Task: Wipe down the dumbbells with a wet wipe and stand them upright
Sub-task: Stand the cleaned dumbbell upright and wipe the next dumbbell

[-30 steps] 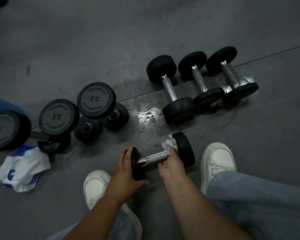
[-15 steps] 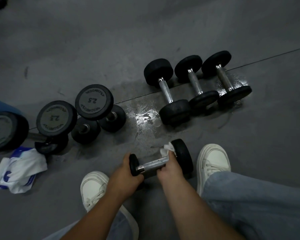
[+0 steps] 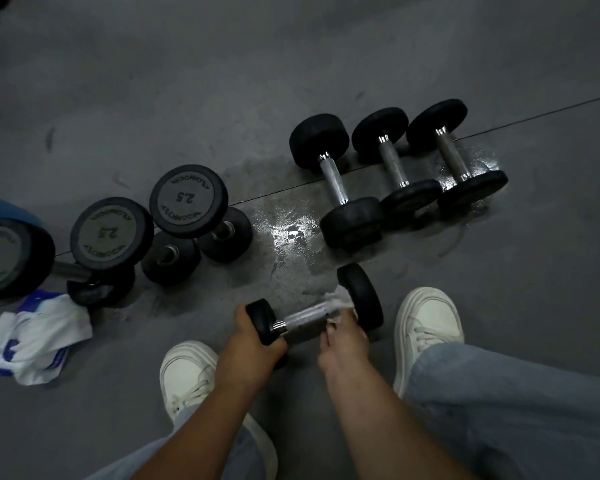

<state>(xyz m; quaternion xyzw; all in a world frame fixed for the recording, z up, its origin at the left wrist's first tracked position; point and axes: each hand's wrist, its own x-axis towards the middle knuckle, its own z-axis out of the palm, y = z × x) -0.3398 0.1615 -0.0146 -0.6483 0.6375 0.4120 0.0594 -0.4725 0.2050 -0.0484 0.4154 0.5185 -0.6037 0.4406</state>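
Observation:
A small black dumbbell [image 3: 305,318] with a chrome handle lies slanted between my feet. My left hand [image 3: 253,344] grips its near left head. My right hand [image 3: 343,341] holds a white wet wipe [image 3: 338,303] wrapped against the handle next to the far right head. Three dumbbells [image 3: 388,178] lie flat in a row beyond, on a wet patch of floor. To the left stand three upright dumbbells [image 3: 187,202], two marked 2.5.
A white and blue wipe packet [image 3: 35,336] lies on the grey floor at the left. My two white shoes [image 3: 426,327] flank the dumbbell in hand. A blue object [image 3: 4,209] shows at the left edge. A seam line crosses the floor.
My right hand has slid the wipe along the handle toward the right head. My left hand has closed more tightly round the left head; the view has shifted slightly.

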